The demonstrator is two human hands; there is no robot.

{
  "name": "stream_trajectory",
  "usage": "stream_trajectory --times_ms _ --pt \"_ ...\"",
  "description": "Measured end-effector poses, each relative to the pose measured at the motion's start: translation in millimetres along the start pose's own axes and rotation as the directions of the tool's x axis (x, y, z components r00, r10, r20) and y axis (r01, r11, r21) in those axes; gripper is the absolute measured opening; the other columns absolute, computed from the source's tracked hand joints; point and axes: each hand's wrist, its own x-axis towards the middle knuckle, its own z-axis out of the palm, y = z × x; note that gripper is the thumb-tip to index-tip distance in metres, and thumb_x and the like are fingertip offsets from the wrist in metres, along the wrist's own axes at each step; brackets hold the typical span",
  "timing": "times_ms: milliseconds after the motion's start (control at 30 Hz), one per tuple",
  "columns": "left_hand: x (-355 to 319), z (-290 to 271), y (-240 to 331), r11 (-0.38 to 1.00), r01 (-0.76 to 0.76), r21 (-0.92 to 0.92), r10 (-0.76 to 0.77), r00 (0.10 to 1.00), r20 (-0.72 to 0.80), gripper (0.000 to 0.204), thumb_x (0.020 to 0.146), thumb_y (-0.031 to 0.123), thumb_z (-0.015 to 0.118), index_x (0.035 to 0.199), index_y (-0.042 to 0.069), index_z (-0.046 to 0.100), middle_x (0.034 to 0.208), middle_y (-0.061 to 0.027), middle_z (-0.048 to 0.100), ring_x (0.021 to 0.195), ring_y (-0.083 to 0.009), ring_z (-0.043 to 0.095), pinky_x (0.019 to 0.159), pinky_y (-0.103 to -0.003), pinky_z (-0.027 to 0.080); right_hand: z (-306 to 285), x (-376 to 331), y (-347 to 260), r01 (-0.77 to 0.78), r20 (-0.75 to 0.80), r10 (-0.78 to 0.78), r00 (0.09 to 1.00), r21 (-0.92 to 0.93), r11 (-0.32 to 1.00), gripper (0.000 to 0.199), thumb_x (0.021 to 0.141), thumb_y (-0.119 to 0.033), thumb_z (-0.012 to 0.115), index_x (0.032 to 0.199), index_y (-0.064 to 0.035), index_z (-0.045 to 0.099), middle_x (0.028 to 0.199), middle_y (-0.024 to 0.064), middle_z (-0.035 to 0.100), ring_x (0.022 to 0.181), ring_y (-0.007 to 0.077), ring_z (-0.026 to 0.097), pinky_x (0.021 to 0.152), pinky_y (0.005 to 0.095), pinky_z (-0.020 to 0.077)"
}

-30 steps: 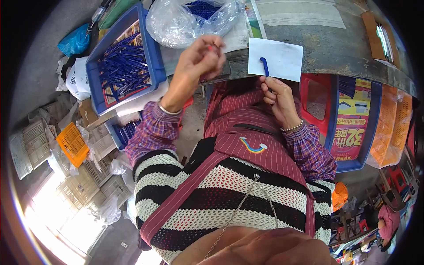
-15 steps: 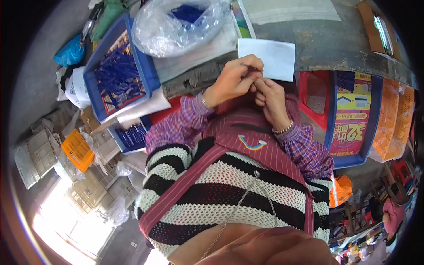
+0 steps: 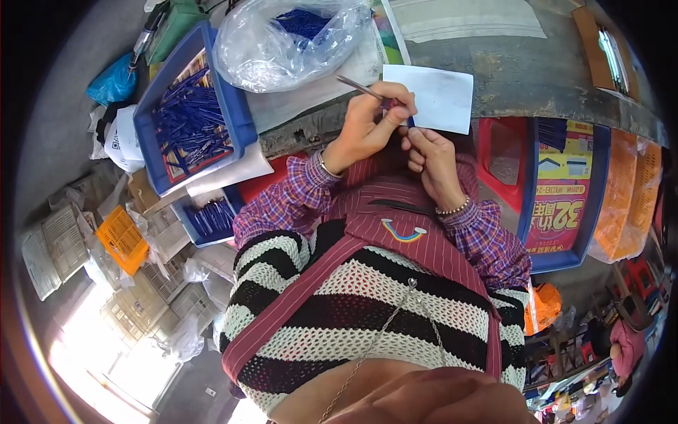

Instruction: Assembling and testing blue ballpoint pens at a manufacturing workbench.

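Observation:
My left hand (image 3: 372, 121) is closed round a slim grey metal tool (image 3: 359, 87), possibly tweezers. Its long end points to the upper left, and a dark reddish bit shows at the fingers. Close beside it, my right hand (image 3: 432, 157) pinches a small dark blue piece (image 3: 411, 122), mostly covered by the fingertips. The two hands nearly meet just in front of the bench edge. Behind them a white sheet (image 3: 441, 99) lies on the bench, partly covered by my left fingers.
A blue tray (image 3: 244, 131) of dark blue slender parts stands left, beside a clear plastic bag (image 3: 261, 60) with blue pieces. A smaller blue bin (image 3: 191, 222) sits below. Right are a red stool (image 3: 519, 191), another blue tray (image 3: 600, 191) and orange crates (image 3: 625, 198). The worn bench (image 3: 508, 85) runs across.
My left hand has turned, so the metal tool now sticks out toward the upper left. A small blue piece has come into sight between the hands. My right hand has hardly moved.

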Motion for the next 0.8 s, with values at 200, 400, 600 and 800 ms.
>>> stream_trajectory --times_ms 200,400,600,800 --pt "-1.6 -10.0 22.9 0.978 0.192 -0.077 -0.206 0.938 -0.280 0.009 0.084 -0.001 0.054 0.093 0.001 0.054 0.078 0.0024 0.053 0.062 -0.0007 0.044 0.054 -0.017 0.035 -15.5 -4.3 -14.3 -0.290 0.250 0.227 0.941 0.249 0.924 0.023 0.092 -0.018 0.049 0.103 0.0023 0.055 0.072 0.0005 0.052 0.049 0.0025 0.034 0.041 0.0160 0.0275" --pt "-2.0 -8.4 26.1 0.944 0.326 -0.052 -0.330 0.926 -0.183 0.015 0.084 0.006 0.058 0.098 0.002 0.057 0.077 0.0028 0.054 0.055 -0.0005 0.041 0.047 -0.016 0.031 -5.1 -34.0 -30.1 -0.513 0.509 0.267 0.818 0.438 0.738 0.026 0.095 -0.018 0.043 0.108 0.0039 0.049 0.067 0.0005 0.043 0.047 0.0024 0.032 0.038 0.0156 0.0311" --pt "6.6 2.6 37.3 0.903 0.406 -0.143 -0.420 0.903 -0.090 0.016 0.081 0.007 0.062 0.096 0.002 0.060 0.081 0.0034 0.058 0.064 0.0005 0.047 0.054 -0.015 0.036 -11.3 -36.4 -28.6 -0.521 0.496 0.281 0.821 0.453 0.724 0.028 0.095 -0.019 0.043 0.112 0.0016 0.049 0.067 -0.0005 0.042 0.047 0.0028 0.031 0.039 0.0162 0.0291" --pt "7.1 7.5 45.3 0.911 0.401 0.098 -0.396 0.916 -0.068 0.015 0.080 0.006 0.061 0.094 0.001 0.062 0.084 -0.0017 0.061 0.073 -0.0071 0.059 0.063 -0.020 0.046 -13.2 -34.2 -41.5 -0.246 0.414 0.192 0.890 0.079 0.966 0.029 0.092 -0.021 0.049 0.113 -0.0025 0.054 0.077 -0.0001 0.055 0.048 0.0032 0.033 0.046 0.0183 0.0288"
